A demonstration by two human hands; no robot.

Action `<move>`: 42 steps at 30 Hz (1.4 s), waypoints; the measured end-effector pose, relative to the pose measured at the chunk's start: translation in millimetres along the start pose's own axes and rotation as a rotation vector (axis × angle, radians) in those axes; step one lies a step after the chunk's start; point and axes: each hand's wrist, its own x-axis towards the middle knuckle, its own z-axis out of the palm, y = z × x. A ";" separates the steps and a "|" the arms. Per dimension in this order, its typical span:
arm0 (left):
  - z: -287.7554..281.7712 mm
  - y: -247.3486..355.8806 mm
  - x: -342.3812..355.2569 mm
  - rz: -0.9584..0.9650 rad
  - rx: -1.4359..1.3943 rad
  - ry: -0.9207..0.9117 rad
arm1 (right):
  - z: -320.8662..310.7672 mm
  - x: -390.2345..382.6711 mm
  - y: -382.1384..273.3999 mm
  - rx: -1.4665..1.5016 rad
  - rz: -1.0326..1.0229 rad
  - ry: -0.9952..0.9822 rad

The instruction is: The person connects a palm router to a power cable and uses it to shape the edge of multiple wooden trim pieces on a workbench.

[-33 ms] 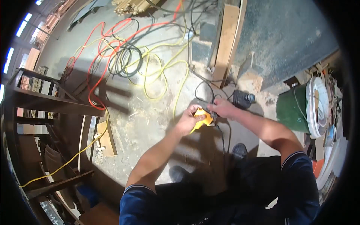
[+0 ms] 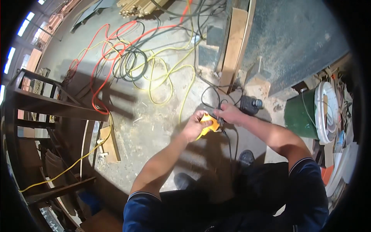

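My left hand (image 2: 196,127) grips a yellow extension-cord socket block (image 2: 210,123), its thumb across the face. A yellow cable runs off the block's lower left. At the block's right side, my right hand (image 2: 228,113) is closed on a black plug (image 2: 220,120) that meets the block; whether its pins are inside cannot be made out. Dark cables (image 2: 230,143) hang below the plug and loop above the right hand. Just beyond that hand, a black bottle-shaped container (image 2: 250,104) stands on the floor.
Orange hose (image 2: 94,83), black cable coils (image 2: 145,63) and yellow cable (image 2: 170,83) tangle across the concrete floor. A dark frame (image 2: 58,104) stands left, near a wood offcut (image 2: 110,145). Right are a green bucket (image 2: 299,116) and a large dark panel (image 2: 293,42); a wooden beam (image 2: 234,42) stands beyond my hands.
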 end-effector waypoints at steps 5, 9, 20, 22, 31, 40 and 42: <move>21.4 11.0 -0.3 0.010 0.217 0.003 | -34.6 57.9 72.8 -0.034 -0.094 0.206; 9.9 -6.4 -22.1 -0.017 0.229 0.061 | -40.7 51.8 10.3 -0.051 -0.061 0.269; 18.3 2.4 -18.0 -0.016 -0.023 -0.070 | -37.7 12.1 26.8 0.588 0.074 -0.020; 22.7 4.7 -16.9 -0.024 -0.095 -0.109 | -32.7 6.2 37.3 0.604 0.014 -0.047; 20.4 3.0 -12.5 -0.089 -0.272 -0.171 | -17.1 -22.4 40.5 0.518 -0.134 0.077; 30.8 9.4 -9.9 -0.128 -0.278 -0.208 | -27.3 -27.1 42.9 0.403 -0.257 0.046; 31.1 9.6 -7.8 -0.130 -0.255 -0.197 | -30.4 -25.3 48.6 0.307 -0.283 -0.019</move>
